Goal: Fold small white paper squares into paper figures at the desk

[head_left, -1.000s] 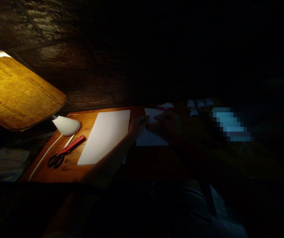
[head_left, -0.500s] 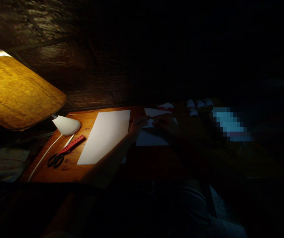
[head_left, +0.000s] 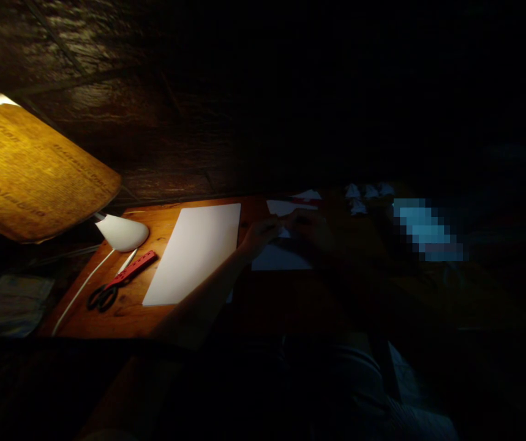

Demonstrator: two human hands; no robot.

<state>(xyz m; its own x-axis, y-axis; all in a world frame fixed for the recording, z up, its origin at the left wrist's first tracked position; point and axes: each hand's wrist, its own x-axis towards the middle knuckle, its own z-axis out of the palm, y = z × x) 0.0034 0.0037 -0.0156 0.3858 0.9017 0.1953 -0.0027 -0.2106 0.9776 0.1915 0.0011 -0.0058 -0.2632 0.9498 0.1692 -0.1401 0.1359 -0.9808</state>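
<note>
My left hand [head_left: 261, 234] is closed with its fingertips on a small folded piece of white paper [head_left: 285, 233]. From the other side my right hand [head_left: 307, 225], deep in shadow, pinches the same piece, most of which the fingers hide. Just below both hands a white sheet [head_left: 281, 258] lies flat on the wooden table. Behind them rest more cut paper pieces [head_left: 285, 207]. A large stack of white paper [head_left: 198, 251] is beside my left forearm.
Several small folded paper shapes [head_left: 357, 206] stand at the back right. On the left are a lamp with a yellow shade [head_left: 42, 171] and white base [head_left: 125, 233], a red ruler [head_left: 138, 267] and black-handled scissors [head_left: 106, 297]. A pixelated bright patch [head_left: 428, 229] glows at right.
Both hands have drawn closer together around the folded paper, and less of it shows. My right hand has shifted slightly left and up. The things on the table stay put.
</note>
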